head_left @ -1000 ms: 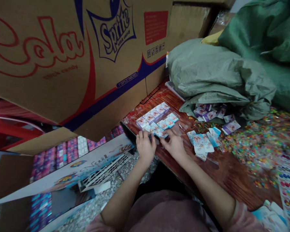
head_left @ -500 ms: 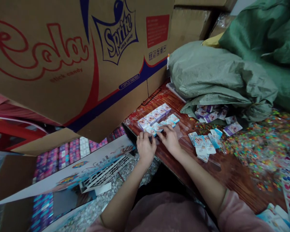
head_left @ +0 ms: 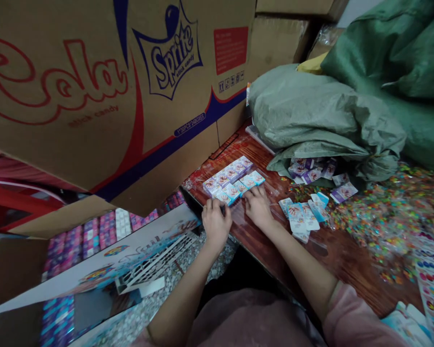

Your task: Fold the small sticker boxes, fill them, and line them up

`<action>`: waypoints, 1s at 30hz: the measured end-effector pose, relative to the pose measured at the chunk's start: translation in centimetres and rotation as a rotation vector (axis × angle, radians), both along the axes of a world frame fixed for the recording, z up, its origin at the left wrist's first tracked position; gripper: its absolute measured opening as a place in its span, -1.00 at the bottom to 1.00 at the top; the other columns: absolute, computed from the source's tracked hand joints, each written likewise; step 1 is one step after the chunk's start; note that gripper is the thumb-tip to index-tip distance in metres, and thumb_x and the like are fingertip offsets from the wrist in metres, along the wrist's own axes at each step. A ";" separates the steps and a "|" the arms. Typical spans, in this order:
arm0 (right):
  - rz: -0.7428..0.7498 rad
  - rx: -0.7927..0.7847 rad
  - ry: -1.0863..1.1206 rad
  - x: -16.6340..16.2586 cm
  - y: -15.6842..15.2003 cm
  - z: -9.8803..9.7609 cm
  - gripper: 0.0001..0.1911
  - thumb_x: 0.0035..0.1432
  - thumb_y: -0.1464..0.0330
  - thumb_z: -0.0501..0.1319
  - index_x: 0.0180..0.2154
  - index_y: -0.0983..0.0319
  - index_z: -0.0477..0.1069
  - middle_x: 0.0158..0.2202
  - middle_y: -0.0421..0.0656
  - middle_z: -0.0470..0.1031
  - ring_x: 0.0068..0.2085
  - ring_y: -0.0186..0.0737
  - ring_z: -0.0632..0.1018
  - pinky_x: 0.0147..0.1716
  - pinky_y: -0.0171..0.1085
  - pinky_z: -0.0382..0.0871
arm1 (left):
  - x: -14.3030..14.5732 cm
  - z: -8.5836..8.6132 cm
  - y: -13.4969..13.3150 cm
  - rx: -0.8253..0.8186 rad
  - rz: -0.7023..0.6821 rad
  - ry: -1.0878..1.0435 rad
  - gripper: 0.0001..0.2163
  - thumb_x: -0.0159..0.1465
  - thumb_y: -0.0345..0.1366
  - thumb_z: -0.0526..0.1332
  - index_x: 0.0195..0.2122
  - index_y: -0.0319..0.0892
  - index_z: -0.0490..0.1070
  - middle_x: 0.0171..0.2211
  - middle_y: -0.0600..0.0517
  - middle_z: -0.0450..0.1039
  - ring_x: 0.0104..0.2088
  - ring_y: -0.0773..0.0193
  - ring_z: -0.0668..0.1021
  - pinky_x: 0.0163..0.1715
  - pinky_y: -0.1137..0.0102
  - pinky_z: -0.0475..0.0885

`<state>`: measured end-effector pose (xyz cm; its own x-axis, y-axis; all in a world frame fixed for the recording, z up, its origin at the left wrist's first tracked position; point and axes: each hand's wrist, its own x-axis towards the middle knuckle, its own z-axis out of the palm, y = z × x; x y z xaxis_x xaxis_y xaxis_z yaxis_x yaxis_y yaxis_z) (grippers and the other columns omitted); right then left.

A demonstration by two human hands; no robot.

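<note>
Two rows of small purple-and-blue printed boxes (head_left: 233, 179) lie packed together on a clear plastic sheet near the corner of a red-brown wooden table (head_left: 343, 260). My left hand (head_left: 216, 224) rests at the near left end of the rows, fingers curled against the boxes and the plastic. My right hand (head_left: 257, 206) lies just to the right, fingers pressed flat against the near row. Neither hand lifts anything.
A huge printed carton (head_left: 104, 96) looms at left above an open box of packs (head_left: 104, 226). Green sacks (head_left: 321, 115) fill the back right. Loose flat small boxes (head_left: 304, 214) and scattered bright candy pieces (head_left: 386, 217) cover the table at right.
My right hand moved up from the table edge onto the near row, and the loose boxes there are now pushed tight against the rows. The left hand barely shifted.
</note>
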<state>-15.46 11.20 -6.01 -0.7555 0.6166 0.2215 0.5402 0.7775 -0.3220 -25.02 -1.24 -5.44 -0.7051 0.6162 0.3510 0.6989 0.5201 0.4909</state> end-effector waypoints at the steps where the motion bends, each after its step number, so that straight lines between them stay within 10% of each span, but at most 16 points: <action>1: 0.009 0.000 0.001 -0.2 0.2 -0.1 -0.69 0.05 0.56 0.09 -0.19 0.21 0.47 -0.13 -0.05 0.39 -0.03 -0.06 0.30 0.03 -0.15 0.19 | 0.0 0.0 0.0 0.002 -0.003 0.000 -0.92 0.22 -0.33 0.10 -0.36 -0.17 0.36 -0.32 -0.09 0.39 -0.27 0.08 0.47 -0.20 0.24 0.35; 9: -0.205 0.025 0.003 -0.1 1.6 -0.8 -0.70 0.09 0.55 0.04 -0.16 0.33 0.43 -0.11 0.07 0.31 -0.01 0.04 0.26 0.04 -0.06 0.16 | -0.1 -0.2 -0.1 0.011 -0.009 -0.006 -0.91 0.23 -0.33 0.10 -0.36 -0.18 0.36 -0.32 -0.08 0.39 -0.28 0.10 0.48 -0.21 0.26 0.35; 24: -0.035 0.084 0.014 5.0 -2.9 2.4 -0.81 0.19 0.47 0.09 -0.19 0.25 0.43 -0.12 -0.01 0.36 -0.06 -0.07 0.31 -0.03 -0.14 0.25 | -0.4 -0.4 -0.6 0.031 -0.038 0.091 -0.81 0.24 -0.23 0.12 -0.29 -0.23 0.42 -0.32 -0.12 0.38 -0.23 0.01 0.44 -0.15 0.19 0.32; 30: -0.461 0.267 -0.120 11.1 -4.1 3.8 -0.67 0.18 0.22 0.18 -0.09 0.29 0.38 -0.11 0.08 0.32 -0.12 0.04 0.30 -0.19 -0.08 0.26 | 2.5 1.3 -0.9 0.170 -0.119 0.238 -0.71 0.23 -0.16 0.17 -0.12 -0.25 0.41 -0.19 -0.19 0.36 -0.10 -0.06 0.39 -0.06 0.11 0.27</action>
<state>-4.33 7.11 -2.19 -0.4498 0.8240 0.3444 0.8652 0.4978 -0.0609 -22.47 -2.12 -4.14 -0.5170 0.6078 0.6028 0.8558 0.3519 0.3792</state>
